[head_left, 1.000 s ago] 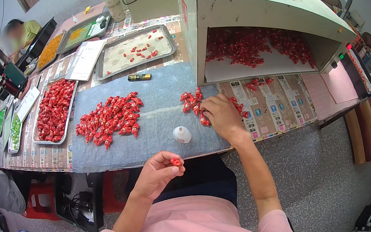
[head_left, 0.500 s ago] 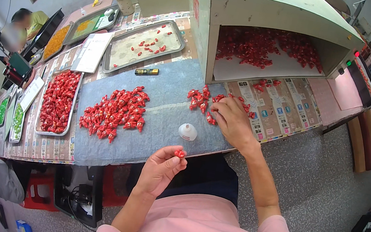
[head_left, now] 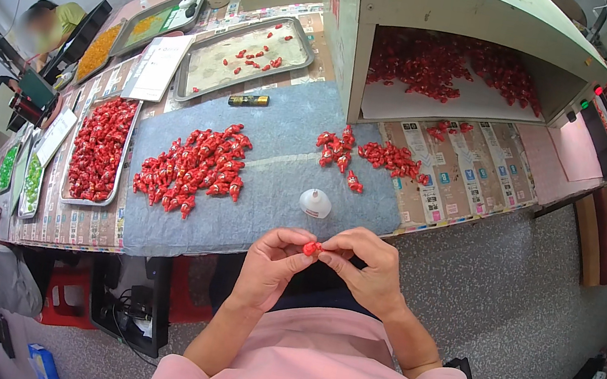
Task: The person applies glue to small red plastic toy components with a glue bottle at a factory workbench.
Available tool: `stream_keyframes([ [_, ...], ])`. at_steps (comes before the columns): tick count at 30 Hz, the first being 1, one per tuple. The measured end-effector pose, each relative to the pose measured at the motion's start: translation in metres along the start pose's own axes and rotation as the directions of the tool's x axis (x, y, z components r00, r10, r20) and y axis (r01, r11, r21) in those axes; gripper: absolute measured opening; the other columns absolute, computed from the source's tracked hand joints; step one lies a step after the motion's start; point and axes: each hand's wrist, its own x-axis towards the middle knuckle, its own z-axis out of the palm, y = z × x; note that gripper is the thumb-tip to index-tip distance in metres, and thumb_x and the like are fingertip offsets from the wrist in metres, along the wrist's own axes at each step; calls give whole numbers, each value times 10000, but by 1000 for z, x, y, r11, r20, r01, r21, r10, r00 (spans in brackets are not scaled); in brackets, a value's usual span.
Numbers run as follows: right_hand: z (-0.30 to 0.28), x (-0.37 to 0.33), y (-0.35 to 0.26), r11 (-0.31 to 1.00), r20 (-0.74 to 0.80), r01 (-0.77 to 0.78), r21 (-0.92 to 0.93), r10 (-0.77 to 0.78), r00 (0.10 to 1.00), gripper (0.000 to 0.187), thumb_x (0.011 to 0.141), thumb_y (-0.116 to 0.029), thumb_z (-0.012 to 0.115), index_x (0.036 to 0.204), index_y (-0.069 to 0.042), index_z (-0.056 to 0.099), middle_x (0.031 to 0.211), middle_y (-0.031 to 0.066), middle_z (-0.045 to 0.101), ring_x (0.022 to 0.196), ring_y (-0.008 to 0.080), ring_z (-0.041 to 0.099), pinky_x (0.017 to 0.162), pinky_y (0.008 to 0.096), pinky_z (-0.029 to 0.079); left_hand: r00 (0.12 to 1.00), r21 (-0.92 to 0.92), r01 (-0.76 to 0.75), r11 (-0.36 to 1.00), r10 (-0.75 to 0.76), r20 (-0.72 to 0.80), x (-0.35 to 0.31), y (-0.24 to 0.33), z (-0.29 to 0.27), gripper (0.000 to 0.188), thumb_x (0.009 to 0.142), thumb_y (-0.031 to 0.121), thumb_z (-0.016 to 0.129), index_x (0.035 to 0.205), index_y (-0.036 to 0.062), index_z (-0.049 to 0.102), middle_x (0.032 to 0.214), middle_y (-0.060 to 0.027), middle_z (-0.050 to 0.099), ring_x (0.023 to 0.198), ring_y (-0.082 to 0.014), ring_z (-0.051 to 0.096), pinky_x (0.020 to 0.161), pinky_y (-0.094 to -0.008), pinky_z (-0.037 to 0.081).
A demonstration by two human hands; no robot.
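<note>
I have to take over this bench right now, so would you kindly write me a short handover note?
Left hand and right hand: both pinch one small red piece between their fingertips, just in front of the table edge.
On the grey mat: a large heap of red pieces to the left, a smaller loose cluster to the right, a small white bottle nearest the hands.
More red pieces fill the tray at the left and the open cabinet behind.
Done or left: which pile is finished cannot be told.
</note>
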Motion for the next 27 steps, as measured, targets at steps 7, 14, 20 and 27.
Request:
stream_keyframes([
  [7,-2,-7,-2,999,-8,14,-29,-14,1000,147,819,-25,748,964,-35,722,893,90,682,745,166,657,628,265,532,994,163,-106,981,109,-10,0,-3,4,218,812,-119,698,980,16,665,1127,-108,624,1012,-171,640,921,-286,525],
  [14,-6,-12,-2,985,49,-170,20,169,984,132,859,-32,719,989,-6,725,929,87,690,808,128,657,706,242,531,942,405,-328,853,327,73,-1,-4,11,215,798,-151,693,951,0,684,1094,-116,617,987,-191,647,887,-293,549],
  [20,-3,-18,6,915,67,-319,246,312,948,135,877,-53,701,1003,-10,724,955,71,691,836,110,653,722,245,528,901,507,-422,752,408,144,-1,-3,13,221,784,-166,690,933,-3,704,1060,-121,632,967,-188,655,867,-283,551],
  [27,-5,-20,7,915,91,-317,250,303,949,136,880,-47,696,1005,-1,718,972,78,684,868,120,658,751,251,536,872,651,-453,610,454,182,-2,-2,12,205,758,-137,728,884,25,738,999,-105,683,904,-179,682,805,-264,562],
])
